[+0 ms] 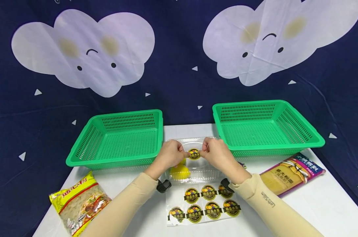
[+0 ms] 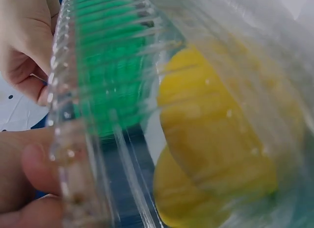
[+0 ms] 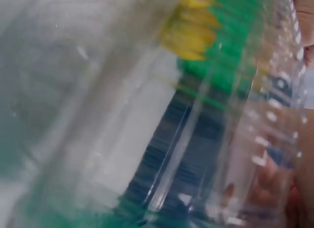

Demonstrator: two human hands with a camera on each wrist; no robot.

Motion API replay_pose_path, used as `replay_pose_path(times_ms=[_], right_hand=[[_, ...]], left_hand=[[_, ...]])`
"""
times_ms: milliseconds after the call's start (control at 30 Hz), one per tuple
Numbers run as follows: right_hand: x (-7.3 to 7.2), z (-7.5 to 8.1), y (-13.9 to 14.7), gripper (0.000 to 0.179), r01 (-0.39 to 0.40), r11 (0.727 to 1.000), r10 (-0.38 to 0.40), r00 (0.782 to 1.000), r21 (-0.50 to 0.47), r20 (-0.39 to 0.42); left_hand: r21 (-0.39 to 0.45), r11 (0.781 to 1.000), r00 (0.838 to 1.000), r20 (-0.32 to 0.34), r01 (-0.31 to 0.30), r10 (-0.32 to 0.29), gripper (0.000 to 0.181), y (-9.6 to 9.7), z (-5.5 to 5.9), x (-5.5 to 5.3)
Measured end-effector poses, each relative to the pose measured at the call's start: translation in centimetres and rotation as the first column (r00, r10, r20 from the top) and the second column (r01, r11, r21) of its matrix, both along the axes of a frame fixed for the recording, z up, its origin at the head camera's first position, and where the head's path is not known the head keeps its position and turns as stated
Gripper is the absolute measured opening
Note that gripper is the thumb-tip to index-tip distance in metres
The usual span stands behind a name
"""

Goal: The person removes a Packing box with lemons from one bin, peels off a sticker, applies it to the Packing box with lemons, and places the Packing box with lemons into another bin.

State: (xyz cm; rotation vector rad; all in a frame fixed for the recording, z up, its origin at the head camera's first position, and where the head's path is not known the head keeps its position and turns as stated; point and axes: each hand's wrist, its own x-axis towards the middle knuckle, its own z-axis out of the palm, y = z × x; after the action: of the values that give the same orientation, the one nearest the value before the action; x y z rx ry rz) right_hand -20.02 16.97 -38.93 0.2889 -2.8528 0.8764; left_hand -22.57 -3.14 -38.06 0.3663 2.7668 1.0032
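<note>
Two hands, the left hand (image 1: 167,156) and right hand (image 1: 221,156), meet over one clear plastic container (image 1: 201,172); the fingers of each are curled, with almost no opening, pinching opposite edges of one round label (image 1: 194,154). Whether this label touches the container cannot be told. Two yellow fruits (image 1: 180,172) lie inside, below the left fingers. Nearer than the fingers, one sheet (image 1: 175,196) bears seven visible labels. Beyond them stand two green baskets (image 1: 107,163), a narrow gap of counter (image 1: 187,130) between their facing rims. One yellow bag (image 1: 78,204) lies left of the fingers; one pasta packet (image 1: 288,176), right, reaches the counter's edge.
</note>
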Motion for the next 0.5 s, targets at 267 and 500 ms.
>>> replay_pose_path(times_ms=[267, 500], right_hand=[[1.0, -0.1, -0.3, 0.01, -0.113, 0.992, 0.117, 0.991, 0.059, -0.066], [1.5, -0.2, -0.2, 0.007, -0.141, 0.983, 0.158, 0.976, 0.122, -0.15]], left_hand=[[0.018, 0.996, 0.986, -0.146, 0.086, -0.083, 0.017, -0.6, -0.2, 0.5], [0.005, 0.993, 0.978, -0.174, 0.118, -0.116, 0.019, -0.6, -0.3, 0.6]])
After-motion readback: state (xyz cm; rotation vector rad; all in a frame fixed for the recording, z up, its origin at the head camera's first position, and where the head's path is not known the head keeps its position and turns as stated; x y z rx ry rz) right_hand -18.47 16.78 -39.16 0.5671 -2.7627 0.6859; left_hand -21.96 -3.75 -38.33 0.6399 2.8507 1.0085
